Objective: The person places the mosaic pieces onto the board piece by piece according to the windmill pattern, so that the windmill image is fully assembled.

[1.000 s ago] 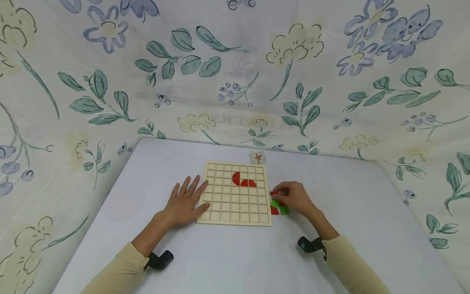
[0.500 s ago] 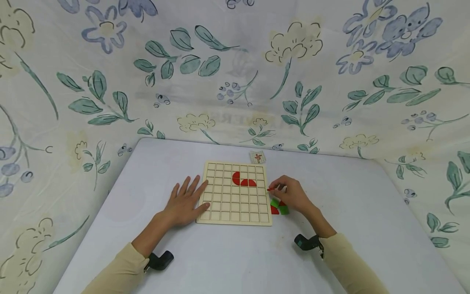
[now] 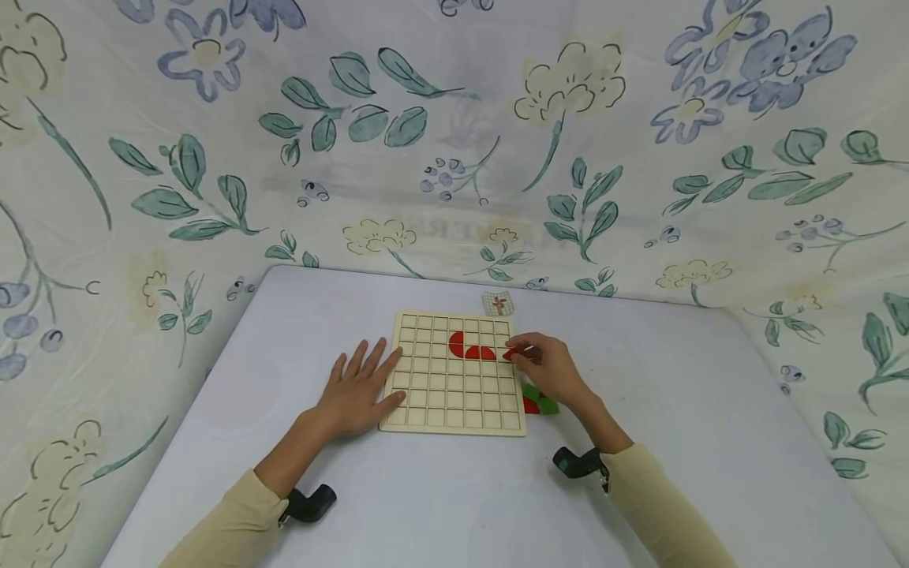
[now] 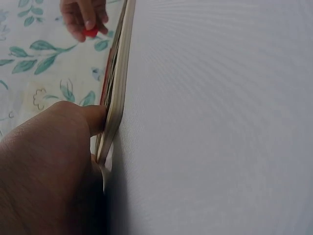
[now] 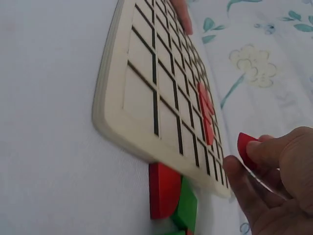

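Note:
A pale wooden grid board [image 3: 447, 394] lies flat on the table, with several red curved pieces [image 3: 481, 353] set in its upper cells. My left hand [image 3: 357, 397] rests on the board's left edge with its fingers spread, thumb on the rim. Over the right edge my right hand [image 3: 554, 367] pinches a red curved piece [image 5: 247, 149] between thumb and fingers, raised above the board. Beside the board's lower right edge lie green pieces [image 5: 186, 205] and a red piece [image 5: 164, 191] in a small heap.
A small card [image 3: 498, 304] with a gridded picture lies behind the board. Both wrists carry black cameras [image 3: 310, 502]. A white table [image 3: 440, 505] bears everything, and a floral cloth [image 3: 454, 158] hangs behind it.
My right hand has lifted a red curved piece from the heap and moved it up and left, over the board's right edge. My left hand stays where it was.

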The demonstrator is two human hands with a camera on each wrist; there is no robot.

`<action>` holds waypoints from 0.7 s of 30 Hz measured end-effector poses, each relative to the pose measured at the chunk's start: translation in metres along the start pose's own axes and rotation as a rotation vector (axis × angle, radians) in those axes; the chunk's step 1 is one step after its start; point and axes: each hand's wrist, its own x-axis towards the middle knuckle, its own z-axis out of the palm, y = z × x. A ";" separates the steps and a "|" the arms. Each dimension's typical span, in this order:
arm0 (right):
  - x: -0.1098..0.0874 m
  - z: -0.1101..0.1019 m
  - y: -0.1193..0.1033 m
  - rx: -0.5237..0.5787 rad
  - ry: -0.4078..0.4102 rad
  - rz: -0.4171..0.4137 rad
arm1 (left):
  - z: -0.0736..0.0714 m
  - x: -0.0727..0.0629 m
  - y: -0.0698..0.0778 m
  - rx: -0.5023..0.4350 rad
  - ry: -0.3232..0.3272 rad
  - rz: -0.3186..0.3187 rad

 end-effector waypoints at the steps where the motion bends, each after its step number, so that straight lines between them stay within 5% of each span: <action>1: 0.001 0.001 -0.001 0.007 0.003 -0.002 | 0.001 0.000 -0.001 0.002 -0.003 -0.002; 12: 0.015 0.017 -0.018 0.068 -0.012 -0.035 | 0.004 0.002 -0.005 0.007 0.005 0.006; 21: 0.024 0.030 -0.021 0.057 -0.065 -0.051 | -0.007 -0.001 0.004 0.018 -0.009 -0.002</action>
